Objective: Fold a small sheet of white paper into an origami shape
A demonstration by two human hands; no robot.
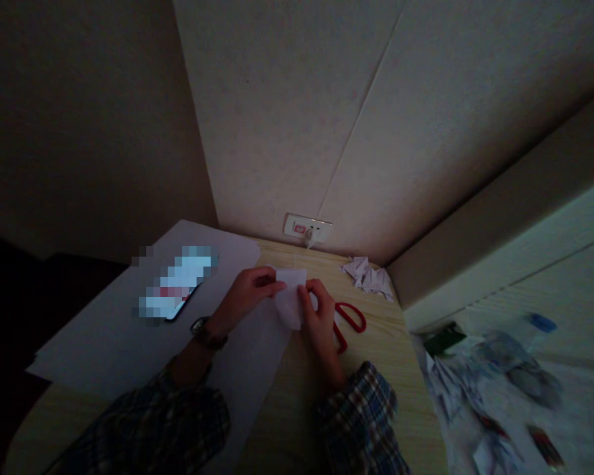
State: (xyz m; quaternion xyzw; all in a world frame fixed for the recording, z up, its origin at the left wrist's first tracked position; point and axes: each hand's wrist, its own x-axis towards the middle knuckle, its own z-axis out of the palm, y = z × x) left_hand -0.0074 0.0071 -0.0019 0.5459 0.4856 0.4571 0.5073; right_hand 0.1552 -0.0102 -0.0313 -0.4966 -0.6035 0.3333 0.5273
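Note:
A small folded piece of white paper [290,300] is held up between both hands, over the wooden tabletop. My left hand [250,290] pinches its left edge between thumb and fingers. On the opposite edge, my right hand [319,313] grips it with the thumb in front. Just right of that hand lie scissors with red handles [352,318]; the hand and forearm hide the rest of them. Under the left forearm spreads a stack of large white paper sheets [247,369].
A lit phone [178,287] lies on the sheets. Folded paper pieces [369,277] sit at the table's back right corner. A wall socket [307,228] with a plug is behind. Right of the table [391,396] are a plastic bottle [505,349] and paper scraps.

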